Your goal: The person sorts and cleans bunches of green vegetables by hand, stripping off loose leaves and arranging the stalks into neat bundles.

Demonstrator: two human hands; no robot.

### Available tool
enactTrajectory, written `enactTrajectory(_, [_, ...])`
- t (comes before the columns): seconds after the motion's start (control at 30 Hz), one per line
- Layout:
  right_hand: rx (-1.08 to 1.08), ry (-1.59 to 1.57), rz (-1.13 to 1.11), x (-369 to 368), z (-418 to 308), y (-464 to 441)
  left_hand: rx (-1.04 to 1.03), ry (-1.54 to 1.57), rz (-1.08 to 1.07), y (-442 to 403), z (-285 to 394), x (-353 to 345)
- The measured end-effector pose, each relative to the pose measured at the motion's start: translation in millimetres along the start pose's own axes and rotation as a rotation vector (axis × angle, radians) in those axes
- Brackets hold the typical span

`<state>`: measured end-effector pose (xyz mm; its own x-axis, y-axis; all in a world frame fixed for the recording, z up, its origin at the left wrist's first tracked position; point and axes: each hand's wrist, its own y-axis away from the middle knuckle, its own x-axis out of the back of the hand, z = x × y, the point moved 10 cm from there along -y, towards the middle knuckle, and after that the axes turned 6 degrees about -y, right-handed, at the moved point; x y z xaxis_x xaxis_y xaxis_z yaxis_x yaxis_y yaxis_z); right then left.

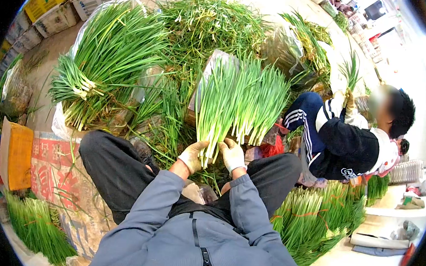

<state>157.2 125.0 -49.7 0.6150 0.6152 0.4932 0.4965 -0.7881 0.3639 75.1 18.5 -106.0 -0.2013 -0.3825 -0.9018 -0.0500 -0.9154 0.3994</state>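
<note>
My left hand [193,155], in a pale work glove, is closed around the white stem ends of a bunch of garlic chives [214,108]. On the right side of the same stems, my right hand [232,155], also gloved, has its fingers curled against them. The bunch's green leaves point away from me over a low block with a light top [217,60]. Just right of it, more sorted chives [262,104] lie side by side with their white ends towards me. Some fingertips are hidden behind the stems.
A large heap of chives [120,52] rests on plastic at the left. Loose leaves [210,24] are piled beyond the block. Close on the right sits a co-worker [348,137] holding chives. Tied bundles [316,214] stand near my right knee; crates [58,18] are stacked far left.
</note>
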Motion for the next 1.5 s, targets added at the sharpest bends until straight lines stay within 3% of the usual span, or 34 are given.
enactTrajectory(0.03, [0.045, 0.196, 0.086, 13.6, -33.5, 16.3, 0.011, 0.035, 0.065, 4.7, -0.5, -6.7])
enactTrajectory(0.07, [0.045, 0.196, 0.087, 10.7, -30.5, 15.9, 0.012, 0.034, 0.064, 5.6, -1.3, -13.3])
enactTrajectory(0.13, [0.257, 0.268, 0.368, 29.5, -48.2, 24.6, 0.023, 0.035, 0.211, 10.1, -1.8, -11.2])
enactTrajectory(0.17, [0.313, 0.211, 0.405, 34.3, -58.8, 30.7, 0.022, 0.032, 0.211, 8.2, -1.6, -8.8])
enactTrajectory(0.2, [0.313, 0.209, 0.406, 36.2, -69.1, 33.5, 0.017, 0.011, 0.232, 5.9, -2.0, -0.9])
enactTrajectory(0.27, [0.241, 0.317, 0.151, 15.5, -74.6, 27.5, 0.017, -0.012, 0.255, 3.7, -3.7, 9.1])
enactTrajectory(0.33, [0.303, 0.356, 0.148, 11.5, -59.7, 21.7, 0.043, 0.056, 0.218, 0.0, -6.5, 7.3])
enactTrajectory(0.4, [0.316, 0.227, 0.094, 7.9, -55.6, 19.7, 0.025, 0.08, 0.194, 7.5, -2.4, -9.5])
enactTrajectory(0.43, [0.131, -0.044, -0.001, 3.5, -33.7, 12.3, 0.028, 0.073, 0.177, 10.5, -1.0, -15.4])
enactTrajectory(0.5, [0.18, -0.275, 0.005, 12.8, -33.4, 3.9, 0.026, 0.07, 0.161, 9.2, 0.5, -16.7])
enactTrajectory(0.6, [0.283, -0.272, 0.079, 29.4, -51.5, -3.5, 0.016, -0.002, 0.16, 4.6, 1.2, -11.8])
enactTrajectory(0.67, [0.133, 0.034, 0.141, 26.7, -48.6, -16.0, -0.001, 0.0, 0.226, 0.1, -0.6, -3.2])
enactTrajectory(0.7, [0.219, 0.187, 0.221, 26.9, -61.1, -15.7, 0.001, -0.005, 0.223, -3.2, -1.4, -2.4])
enactTrajectory(0.8, [0.212, 0.252, 0.167, 12.1, -53.4, -31.8, 0.005, -0.001, 0.245, -2.1, -1.8, 1.4])
enactTrajectory(0.87, [0.135, -0.051, 0.079, 4.9, -23.2, -46.6, 0.005, 0.022, 0.235, -0.8, -1.4, -5.9])
enactTrajectory(0.93, [0.264, -0.153, 0.083, 9.9, -26.2, -37.5, -0.016, -0.023, 0.283, 6.9, 3.1, -15.4])
enactTrajectory(1.07, [0.381, -0.15, 0.046, 13.1, -47.2, 6.3, 0.009, 0.017, 0.088, -6.8, -2.2, -28.6])
enactTrajectory(1.27, [0.577, -0.202, 0.057, 15.4, -90.8, 67.7, 0.096, -0.143, 0.272, -28.8, -14.5, 9.8])
enactTrajectory(1.33, [0.306, -0.521, -0.056, 9.5, -64.5, 69.5, 0.08, -0.144, 0.274, -33.9, -17.6, 15.7])
enactTrajectory(1.5, [0.114, -0.778, -0.191, 35.5, -83.9, 115.9, -0.023, -0.301, 0.301, -18.3, 3.6, -10.6])
